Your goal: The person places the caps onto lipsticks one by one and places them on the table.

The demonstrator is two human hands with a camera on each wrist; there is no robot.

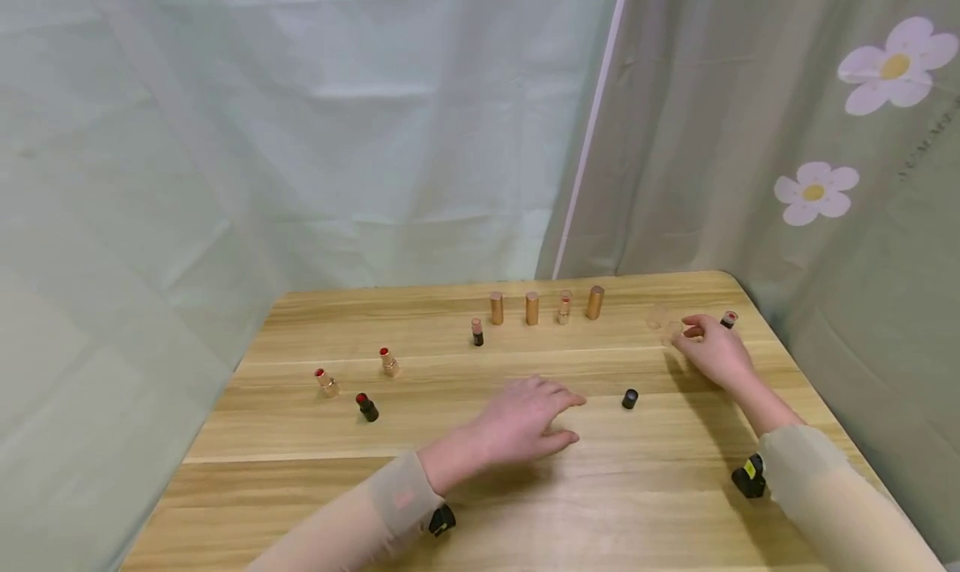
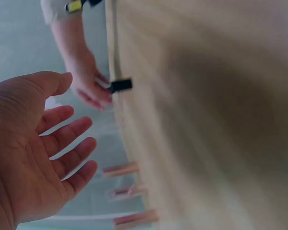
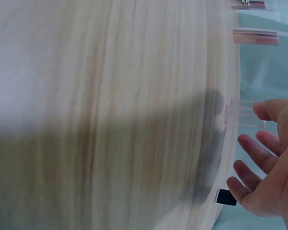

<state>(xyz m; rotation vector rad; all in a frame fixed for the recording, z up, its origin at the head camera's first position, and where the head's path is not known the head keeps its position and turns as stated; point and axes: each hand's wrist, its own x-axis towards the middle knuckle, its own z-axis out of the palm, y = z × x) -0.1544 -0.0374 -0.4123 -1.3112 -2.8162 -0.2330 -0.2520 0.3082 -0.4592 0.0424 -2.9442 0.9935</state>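
My right hand (image 1: 712, 351) reaches to the table's far right, its thumb and fingers bent and spread apart beside a clear cap (image 1: 671, 332). In the right wrist view this clear cap (image 3: 252, 120) shows between thumb and index finger, with a gap between the fingertips. A second clear cap (image 1: 656, 315) stands just behind. Past the hand is a black lipstick (image 1: 729, 319) with a reddish top, partly hidden. My left hand (image 1: 521, 422) hovers over the middle of the table, holding nothing, fingers loosely spread. To its right stands a small black cap (image 1: 630, 398).
Along the back stand gold lipstick tubes (image 1: 532, 308), a gold lipstick under a clear cap (image 1: 564, 308) and a pink-topped black lipstick (image 1: 477, 333). Uncapped gold lipsticks (image 1: 389, 363) and a black one (image 1: 367, 408) stand at left. Curtains (image 1: 375, 138) hang behind the wooden table (image 1: 300, 489).
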